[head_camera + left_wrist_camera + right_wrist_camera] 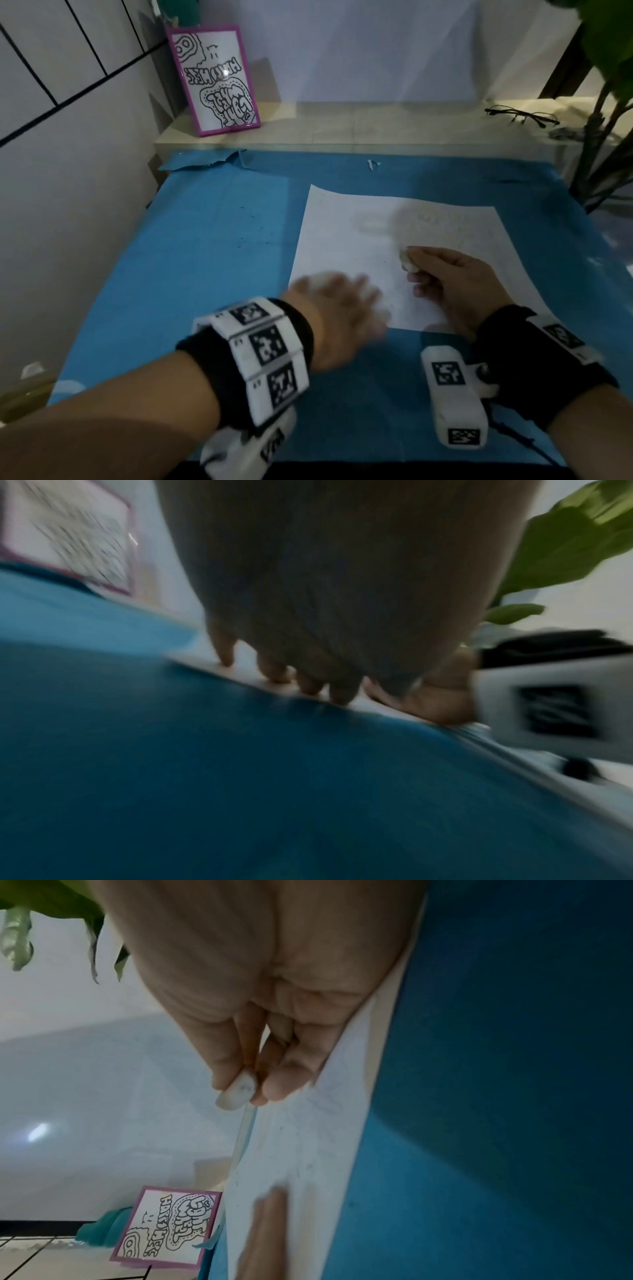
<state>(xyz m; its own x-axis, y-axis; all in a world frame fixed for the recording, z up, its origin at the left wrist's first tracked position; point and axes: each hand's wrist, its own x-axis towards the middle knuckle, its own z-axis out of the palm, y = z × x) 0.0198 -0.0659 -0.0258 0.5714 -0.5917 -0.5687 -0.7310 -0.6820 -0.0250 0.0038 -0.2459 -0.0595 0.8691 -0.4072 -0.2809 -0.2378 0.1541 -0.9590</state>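
Note:
A white sheet of paper (394, 240) with faint pencil marks lies on a blue table cover (205, 257). My right hand (445, 274) rests on the sheet and pinches a small white eraser (409, 260) between thumb and fingers; the right wrist view shows the eraser (238, 1089) held just above the paper (308, 1137). My left hand (339, 301) is blurred, its fingers straight and flat on the sheet's near left corner. In the left wrist view its fingertips (274, 673) touch the paper's edge (240, 672).
A purple-framed drawing (215, 82) leans on the wall at the back left on a pale ledge (342, 126). Black glasses (520, 114) lie on the ledge at the right, beside a green plant (603, 68). The blue cover's far left corner is torn.

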